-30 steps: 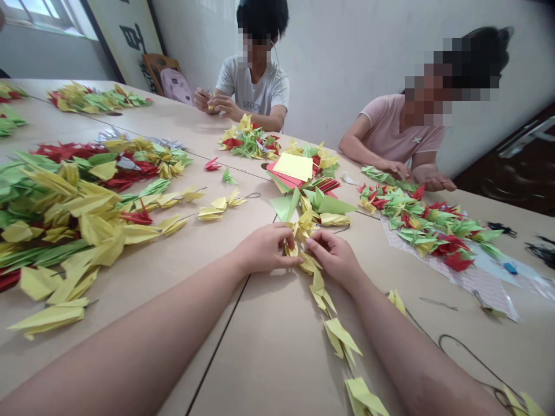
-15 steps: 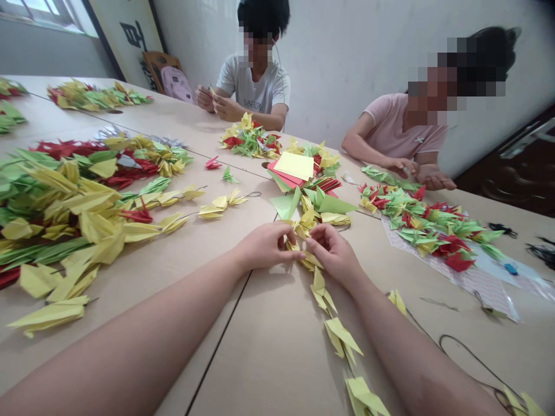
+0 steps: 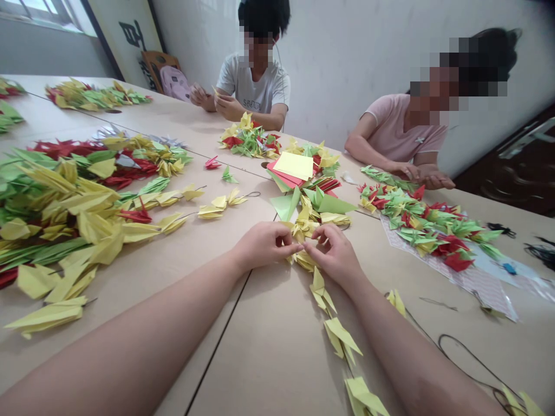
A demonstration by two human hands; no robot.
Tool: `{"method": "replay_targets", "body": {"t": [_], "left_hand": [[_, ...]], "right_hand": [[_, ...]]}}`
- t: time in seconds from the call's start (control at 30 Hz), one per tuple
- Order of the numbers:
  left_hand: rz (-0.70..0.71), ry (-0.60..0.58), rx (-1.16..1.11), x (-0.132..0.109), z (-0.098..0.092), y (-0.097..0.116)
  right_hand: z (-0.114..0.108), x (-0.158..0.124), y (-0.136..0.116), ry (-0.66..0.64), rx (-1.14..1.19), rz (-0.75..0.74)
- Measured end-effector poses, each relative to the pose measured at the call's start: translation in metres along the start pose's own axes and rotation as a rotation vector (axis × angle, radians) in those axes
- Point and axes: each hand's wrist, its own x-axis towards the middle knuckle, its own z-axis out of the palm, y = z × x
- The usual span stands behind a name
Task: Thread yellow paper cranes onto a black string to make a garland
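And here are the two hands, meeting at the middle of the surface [image 3: 273,358], right over the upper part of a string of yellow folded papers [image 3: 342,337]! The left hand [image 3: 264,245] is half curled, palm inward, thumb and forefinger drawn into a pinch on that string. The right hand [image 3: 336,254] answers from its own side, thumb and forefinger pinched too, its tips touching or all but touching the left's. Which fold or bit of thread sits between them? Too small to tell. Below the fingers the string runs toward the near edge of the view, passing beside the right forearm, its yellow pieces spaced along a dark thread.

Just beyond the hands, green folded paper [image 3: 286,203] spreads its points, with a stack of paper squares [image 3: 292,166] behind it, yellow on top, red beneath. Off to the left, a big heap of folded paper [image 3: 78,190] in yellow, green and red.

Now for the lettering! Across the table, a white shirt [image 3: 255,86] on a co-worker carries dark letters on the chest, starting with what looks like an S, the rest unclear. On the pale panel [image 3: 110,20] at the back stands a bold dark character [image 3: 132,36], which I can't read for certain. The pink bag [image 3: 174,84] has a small patch, its print illegible.
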Motion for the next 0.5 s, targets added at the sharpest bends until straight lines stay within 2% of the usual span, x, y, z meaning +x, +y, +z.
{"method": "replay_targets", "body": {"t": [0.17, 0.3, 0.4, 0.5], "left_hand": [[-0.005, -0.033, 0.031, 0.0007, -0.0004, 0.0004], [-0.003, -0.042, 0.034, 0.0004, -0.0004, 0.0010], [0.002, -0.038, 0.035, 0.0004, -0.0001, 0.0009], [0.011, -0.037, 0.055, 0.0007, -0.0001, 0.0003]], "right_hand": [[0.0019, 0.0007, 0.0034, -0.048, -0.052, -0.024], [0.0023, 0.0006, 0.0040, -0.038, 0.012, -0.044], [0.0013, 0.0007, 0.0035, 0.047, 0.114, -0.020], [-0.0003, 0.0015, 0.0050, 0.217, 0.177, -0.017]]}}
